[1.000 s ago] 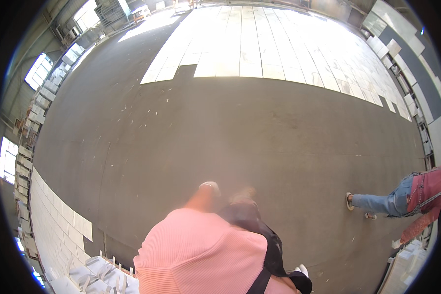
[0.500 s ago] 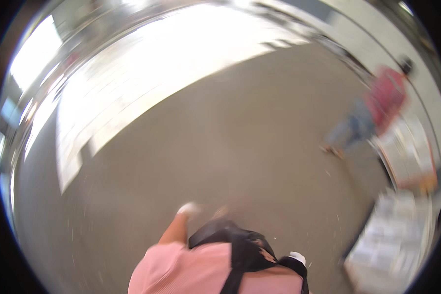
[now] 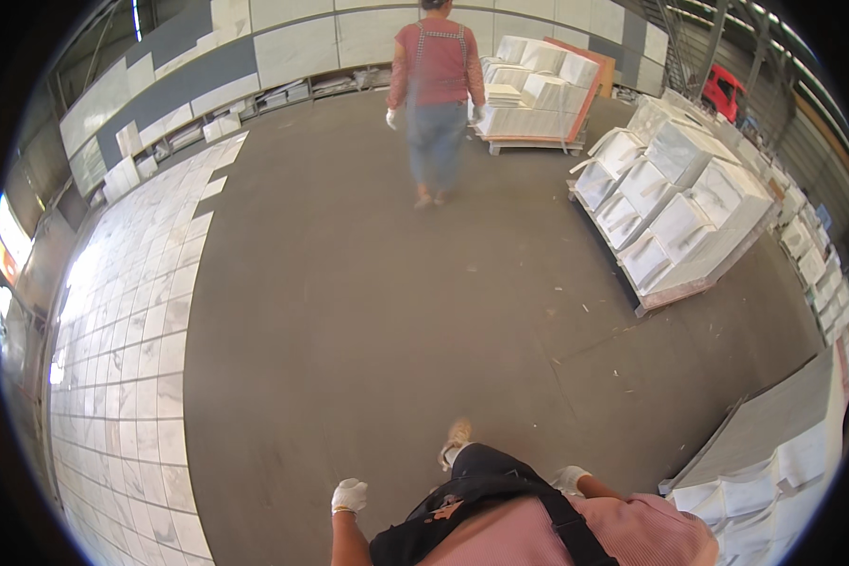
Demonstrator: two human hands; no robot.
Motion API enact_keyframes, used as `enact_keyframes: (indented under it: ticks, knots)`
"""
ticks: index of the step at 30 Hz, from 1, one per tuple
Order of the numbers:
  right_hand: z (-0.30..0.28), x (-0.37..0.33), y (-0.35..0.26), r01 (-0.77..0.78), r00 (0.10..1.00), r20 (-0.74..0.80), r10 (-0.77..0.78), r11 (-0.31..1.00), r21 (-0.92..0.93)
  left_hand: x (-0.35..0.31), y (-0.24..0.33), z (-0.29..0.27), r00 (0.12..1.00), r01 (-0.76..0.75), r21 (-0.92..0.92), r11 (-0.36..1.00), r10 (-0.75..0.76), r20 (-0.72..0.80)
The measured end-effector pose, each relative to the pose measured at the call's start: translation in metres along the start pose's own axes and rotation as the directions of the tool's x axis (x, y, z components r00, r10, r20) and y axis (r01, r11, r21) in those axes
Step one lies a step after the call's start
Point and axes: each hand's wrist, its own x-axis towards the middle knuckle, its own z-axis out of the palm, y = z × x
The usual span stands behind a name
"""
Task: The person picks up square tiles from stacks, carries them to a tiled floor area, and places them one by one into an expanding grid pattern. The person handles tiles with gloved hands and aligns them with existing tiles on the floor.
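My left hand [image 3: 349, 495] wears a white glove and hangs at my side near the lower edge, holding nothing. My right hand [image 3: 570, 479], also in a white glove, sits beside my hip and is empty too. Between them I see my dark apron, pink shirt and one foot [image 3: 456, 440] stepping on the grey concrete floor [image 3: 368, 311]. Both hands look loosely curled; no object is near them.
Another person [image 3: 435, 85] in a red shirt and jeans walks away ahead. Pallets of stacked white marble tiles stand at the right [image 3: 674, 212], far back [image 3: 538, 94] and lower right [image 3: 774, 462]. Laid tiles [image 3: 127, 349] cover the floor on the left.
My view has swung round sharply: the other person moved from the right edge to straight ahead, and the tile pallets have come into view at the right.
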Motion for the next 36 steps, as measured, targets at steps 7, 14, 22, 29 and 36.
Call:
enact_keyframes:
  ticks: [7,14,22,29,36]
  knots:
    - [-0.155,0.027,-0.066,-0.124,0.982,-0.135,0.131,0.991,0.059,0.106,-0.016,-0.050,0.819,0.390,-0.911,0.135,-0.504,0.276]
    - [-0.394,0.011,-0.209,0.059,0.865,-0.489,-0.111,0.991,-0.121,0.127,-0.067,-0.121,0.829,0.536,-0.044,0.843,-0.516,0.216]
    - [-0.587,0.012,-0.308,0.256,0.708,-0.649,-0.277,0.958,-0.129,0.225,-0.075,-0.186,0.677,0.613,0.195,0.765,-0.637,0.369]
    - [-0.638,0.092,-0.259,0.178,0.794,-0.574,-0.201,0.979,-0.096,0.393,-0.134,-0.241,0.682,0.468,0.351,0.811,-0.584,0.441]
    - [-0.627,0.085,-0.159,-0.192,0.964,-0.176,0.197,0.980,0.045,0.663,-0.202,-0.375,0.831,0.001,0.534,0.845,-0.298,0.470]
